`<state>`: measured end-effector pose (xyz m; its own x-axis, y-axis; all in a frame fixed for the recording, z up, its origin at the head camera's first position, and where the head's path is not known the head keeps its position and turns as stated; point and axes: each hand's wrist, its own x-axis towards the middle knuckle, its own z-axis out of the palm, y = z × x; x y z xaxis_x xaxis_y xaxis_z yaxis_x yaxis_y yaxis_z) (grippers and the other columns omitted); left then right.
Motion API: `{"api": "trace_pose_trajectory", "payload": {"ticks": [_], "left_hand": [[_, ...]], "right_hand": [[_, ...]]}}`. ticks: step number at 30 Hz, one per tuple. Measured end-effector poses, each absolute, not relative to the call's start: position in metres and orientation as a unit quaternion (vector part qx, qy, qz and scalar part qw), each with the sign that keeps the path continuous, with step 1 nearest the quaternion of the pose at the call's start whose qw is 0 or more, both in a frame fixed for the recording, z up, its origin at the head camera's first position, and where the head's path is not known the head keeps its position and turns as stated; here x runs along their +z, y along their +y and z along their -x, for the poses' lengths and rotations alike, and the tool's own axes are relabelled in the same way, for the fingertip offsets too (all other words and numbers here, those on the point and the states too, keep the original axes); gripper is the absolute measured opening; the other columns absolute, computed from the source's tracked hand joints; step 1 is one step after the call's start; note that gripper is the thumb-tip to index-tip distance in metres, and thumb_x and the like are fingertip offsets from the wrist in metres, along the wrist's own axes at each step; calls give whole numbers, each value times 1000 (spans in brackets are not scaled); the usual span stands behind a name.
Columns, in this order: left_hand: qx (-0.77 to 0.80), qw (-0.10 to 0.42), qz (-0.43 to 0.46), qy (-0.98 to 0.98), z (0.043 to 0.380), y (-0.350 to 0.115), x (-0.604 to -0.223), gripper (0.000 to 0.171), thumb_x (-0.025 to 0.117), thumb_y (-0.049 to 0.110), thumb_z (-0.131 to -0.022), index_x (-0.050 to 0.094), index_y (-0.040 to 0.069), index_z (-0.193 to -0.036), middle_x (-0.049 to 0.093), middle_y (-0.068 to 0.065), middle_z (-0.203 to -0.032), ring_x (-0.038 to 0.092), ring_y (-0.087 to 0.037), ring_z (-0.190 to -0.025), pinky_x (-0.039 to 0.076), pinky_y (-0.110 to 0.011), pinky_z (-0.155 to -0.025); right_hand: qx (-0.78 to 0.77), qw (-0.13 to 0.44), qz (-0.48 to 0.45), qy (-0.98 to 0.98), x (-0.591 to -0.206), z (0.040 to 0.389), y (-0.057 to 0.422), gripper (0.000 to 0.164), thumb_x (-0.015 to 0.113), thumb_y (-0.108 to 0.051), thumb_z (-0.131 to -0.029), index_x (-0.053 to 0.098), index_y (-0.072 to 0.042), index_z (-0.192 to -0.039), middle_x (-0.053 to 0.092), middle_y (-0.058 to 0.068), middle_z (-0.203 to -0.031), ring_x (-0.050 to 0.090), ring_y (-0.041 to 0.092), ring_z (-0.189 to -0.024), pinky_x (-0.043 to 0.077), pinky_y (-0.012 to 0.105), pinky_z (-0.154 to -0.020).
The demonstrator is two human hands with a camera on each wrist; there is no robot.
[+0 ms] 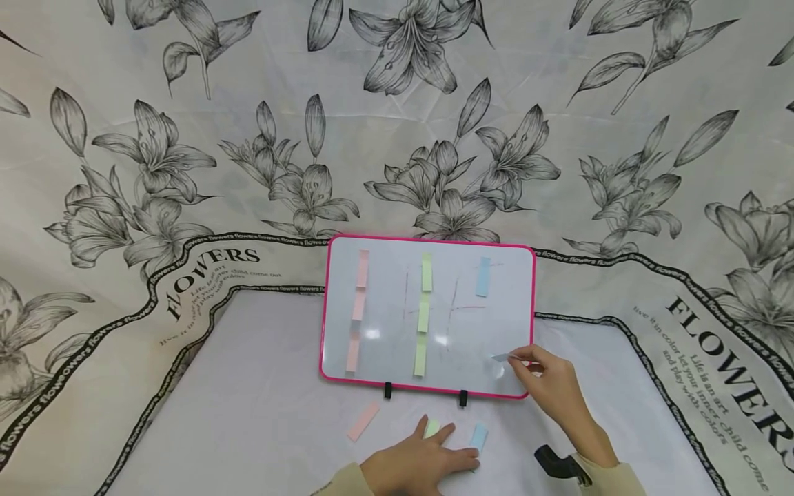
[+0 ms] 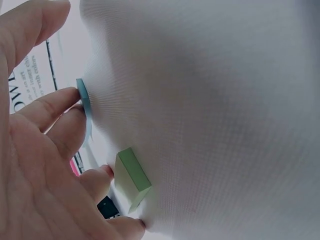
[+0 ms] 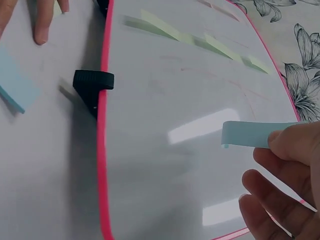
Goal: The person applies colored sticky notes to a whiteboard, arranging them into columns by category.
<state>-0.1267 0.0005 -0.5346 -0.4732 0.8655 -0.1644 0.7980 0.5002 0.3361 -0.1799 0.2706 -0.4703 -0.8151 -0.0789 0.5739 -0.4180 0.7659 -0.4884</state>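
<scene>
Between thumb and index finger, my right hand [image 1: 555, 386] pinches a single blue sticky note [image 3: 245, 134], its free end pointing left in front of the lower right of a pink-framed whiteboard [image 1: 384, 275]. My left hand [image 1: 422, 458] lies on the white tablecloth with fingers spread. Its fingertips reach a green sticky note pad [image 2: 132, 170] and a blue sticky note pad [image 1: 479, 436]; the hand hides part of each in the head view. On the board are a column of pink notes [image 1: 358, 305], a column of green notes [image 1: 423, 313] and one blue note [image 1: 482, 277] at upper right.
Left of my left hand lies a pink sticky note pad [image 1: 363, 421]. Two black clips [image 1: 388, 390] grip the board's lower edge. Faint red marks show on its surface. A black strap [image 1: 558, 463] sits at my right wrist. Flower-printed cloth [image 1: 298, 186] hangs behind.
</scene>
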Motion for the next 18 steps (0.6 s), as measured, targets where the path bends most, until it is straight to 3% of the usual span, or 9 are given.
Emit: {"api": "trace_pose_trajectory", "payload": {"ticks": [8, 14, 16, 18], "left_hand": [[98, 164, -494, 848, 130, -1, -536, 73, 61, 68, -93, 39, 42, -157, 33, 29, -161, 28, -24, -156, 35, -70, -112], [90, 154, -497, 849, 128, -2, -536, 74, 60, 69, -93, 38, 42, -158, 32, 29, -162, 27, -24, -157, 35, -69, -113], [91, 152, -499, 848, 128, -2, -536, 74, 61, 68, -93, 38, 41, -158, 32, 29, -162, 28, -24, -157, 35, -69, -113], [92, 152, -501, 847, 127, -3, -536, 74, 61, 68, -93, 38, 41, -158, 32, 28, -162, 28, -25, -157, 35, -70, -113]], "right_hand": [[313, 302, -148, -888, -453, 209, 260, 12, 78, 5, -84, 75, -4, -92, 78, 9, -88, 75, 26, -74, 56, 12, -67], [302, 335, -175, -875, -442, 227, 255, 12, 76, 7, -84, 75, -2, -92, 78, 11, -88, 75, 30, -74, 62, 36, -66], [300, 343, -178, -872, -439, 232, 253, 12, 76, 7, -84, 75, -2, -92, 79, 11, -87, 75, 29, -74, 61, 37, -66], [299, 347, -176, -871, -437, 235, 252, 12, 76, 7, -84, 75, -1, -92, 79, 11, -87, 75, 29, -75, 61, 31, -68]]}}
